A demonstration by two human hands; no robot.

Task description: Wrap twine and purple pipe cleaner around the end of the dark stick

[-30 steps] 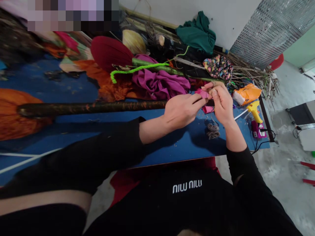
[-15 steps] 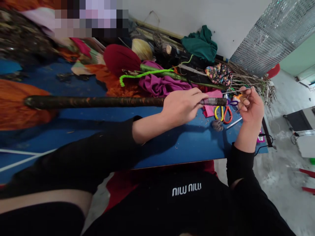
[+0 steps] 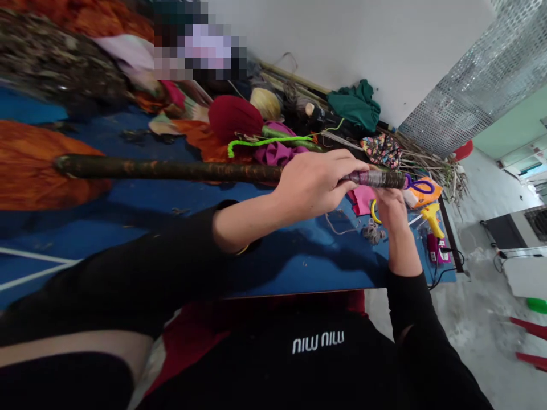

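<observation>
My left hand (image 3: 318, 181) is wrapped round a long dark stick (image 3: 179, 169) held level above the table. Near its right end the stick is bound with grey yarn (image 3: 378, 178). A purple pipe-cleaner loop (image 3: 421, 185) sticks out from the tip. My right hand (image 3: 391, 208) is curled below and behind the bound end, its fingertips partly hidden by the stick. It pinched the taut yarn half a second ago; the strand at its fingertips is hidden now. A small bundle of grey yarn (image 3: 373, 232) lies on the table, beside pink cloth (image 3: 362, 199) and a yellow scissor handle (image 3: 374, 212).
On the blue table (image 3: 273, 256) are a yellow glue gun (image 3: 432, 219), an orange packet (image 3: 427, 195) and a magenta box with cables (image 3: 438, 249). Orange cloth (image 3: 38, 171) lies left. Fabrics, a green pipe cleaner (image 3: 269, 139) and twigs (image 3: 440, 171) line the back.
My right hand pulled a strand out to the right, then came back left beneath the stick's end. My left hand keeps its grip on the stick. The view has shifted.
</observation>
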